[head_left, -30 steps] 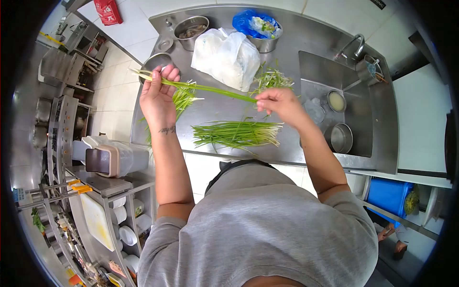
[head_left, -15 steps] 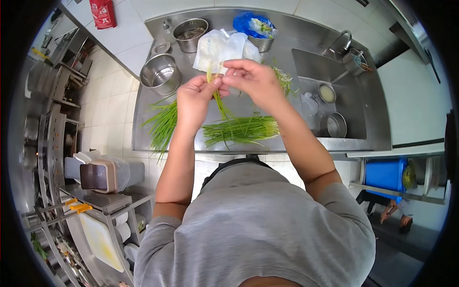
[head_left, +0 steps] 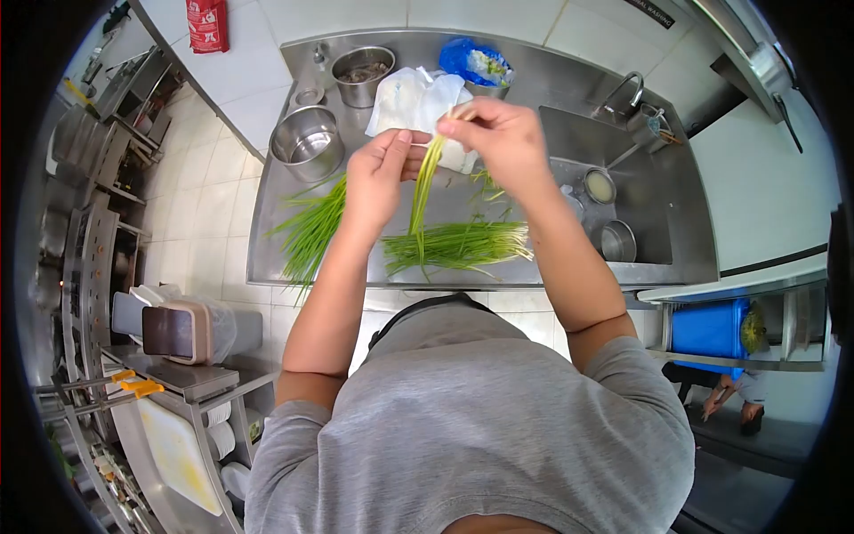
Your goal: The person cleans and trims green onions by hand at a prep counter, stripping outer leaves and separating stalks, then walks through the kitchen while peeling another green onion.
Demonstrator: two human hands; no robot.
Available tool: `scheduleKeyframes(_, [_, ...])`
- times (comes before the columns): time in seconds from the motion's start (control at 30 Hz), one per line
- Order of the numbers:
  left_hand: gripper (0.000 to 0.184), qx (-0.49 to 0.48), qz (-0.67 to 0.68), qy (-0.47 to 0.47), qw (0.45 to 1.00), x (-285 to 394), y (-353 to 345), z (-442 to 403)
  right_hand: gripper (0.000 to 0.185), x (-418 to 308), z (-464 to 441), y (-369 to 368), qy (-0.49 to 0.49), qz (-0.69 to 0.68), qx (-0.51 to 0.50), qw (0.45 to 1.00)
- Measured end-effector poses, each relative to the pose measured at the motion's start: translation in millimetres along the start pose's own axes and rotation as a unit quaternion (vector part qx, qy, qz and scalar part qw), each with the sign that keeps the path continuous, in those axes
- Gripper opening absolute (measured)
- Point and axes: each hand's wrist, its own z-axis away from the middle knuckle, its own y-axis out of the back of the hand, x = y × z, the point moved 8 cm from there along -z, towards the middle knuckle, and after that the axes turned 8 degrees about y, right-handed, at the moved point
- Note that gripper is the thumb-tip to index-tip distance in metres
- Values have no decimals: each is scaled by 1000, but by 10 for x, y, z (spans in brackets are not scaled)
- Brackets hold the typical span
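Note:
My right hand (head_left: 503, 142) pinches a few long chives (head_left: 428, 173) by their pale ends, above the steel counter. Their yellow-green leaves hang down toward a pile of chives (head_left: 454, 246) lying crosswise near the counter's front edge. Beside the held stalks is my left hand (head_left: 378, 173), thumb against the curled fingers; whether a thin strand is between them I cannot make out. Under my left forearm lies another bunch of chives (head_left: 313, 224), its green tips spreading left. Small green trimmings (head_left: 487, 187) lie behind the pile, partly hidden by my right hand.
Behind my hands stands a white plastic bag (head_left: 405, 98). A steel pot (head_left: 307, 142), a pot with dark contents (head_left: 363, 76) and a blue bag (head_left: 458, 60) surround it. At right is a sink (head_left: 663, 178) with bowls. A person (head_left: 725, 392) is at far right.
My hands have moved apart slightly, the right one drawing the chives up and to the right. The stalks now hang from the right hand alone. The view has tilted a little.

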Motion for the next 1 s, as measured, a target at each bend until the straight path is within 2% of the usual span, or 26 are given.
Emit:
scheduleKeyframes(0.03, [28, 7, 12, 6, 1000, -49, 10, -80, 13, -51, 2, 127, -2, -9, 29, 1000])
scheduleKeyframes(0.13, [27, -30, -141, 63, 988, -287, -184, -389, 11, -148, 0, 506, -30, 22, 32, 999])
scheduleKeyframes(0.2, [31, 22, -233, -137, 963, -396, -500, -628, 11, -103, 3, 740, -39, 59, 25, 997])
scheduleKeyframes(0.27, [37, -54, -70, -35, 995, -601, -774, -827, 10, 90, 12, 960, -46, 71, 39, 996])
scheduleKeyframes(0.37, [35, -219, 118, 115, 962, -259, -1179, -667, 7, 242, 96, 1182, -60, 83, 77, 992])
scheduleKeyframes(0.5, [24, -230, -21, 5, 973, -305, -1421, -685, 7, 245, 233, 1308, -53, 47, 134, 989])
scheduleKeyframes(0.63, [21, -224, -11, -7, 975, -262, -1440, -560, 10, 89, 281, 1412, -28, 35, 150, 988])
scheduleKeyframes(0.7, [20, -223, -20, -4, 975, -247, -1400, -515, 10, 68, 294, 1464, -45, 42, 162, 985])
scheduleKeyframes(0.8, [18, -220, -71, -27, 972, -215, -1289, -479, 11, 28, 279, 1455, -42, 36, 167, 984])
scheduleKeyframes(1.0, [12, -234, 4, 110, 966, -288, -1045, -347, 10, 1, 223, 1372, -21, -33, 138, 990])
